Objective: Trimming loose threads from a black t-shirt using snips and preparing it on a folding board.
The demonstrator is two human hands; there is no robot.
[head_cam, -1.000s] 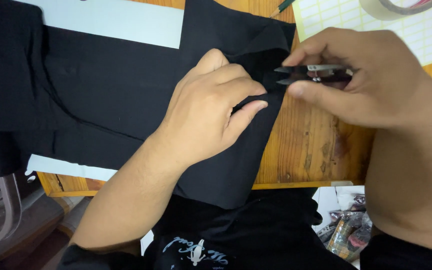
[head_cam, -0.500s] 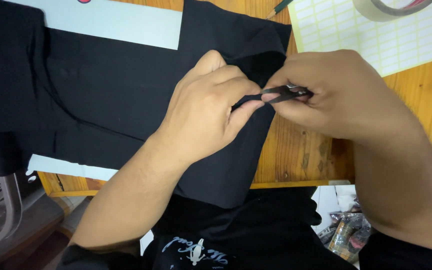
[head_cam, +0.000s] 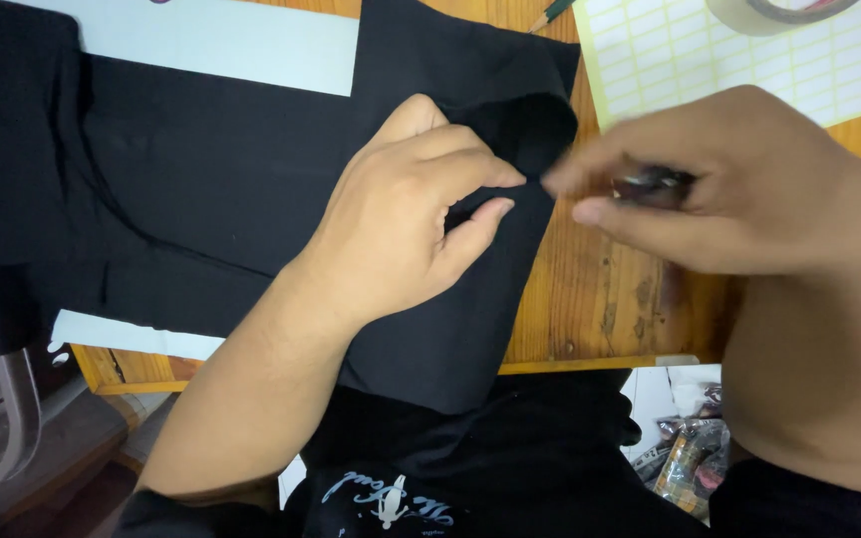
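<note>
Your left hand [head_cam: 401,224] pinches the black cloth [head_cam: 201,189] flat on the bench [head_cam: 600,299], steadying its edge; your right hand [head_cam: 739,189] grips small snips [head_cam: 655,182].

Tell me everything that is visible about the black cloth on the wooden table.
The black cloth is matte, soft-looking fabric, spread mostly flat over the wooden table, with its lower edge hanging over the front. The left hand presses on it and pinches a fold near its right edge. A pale paper sheet lies at its top.
</note>
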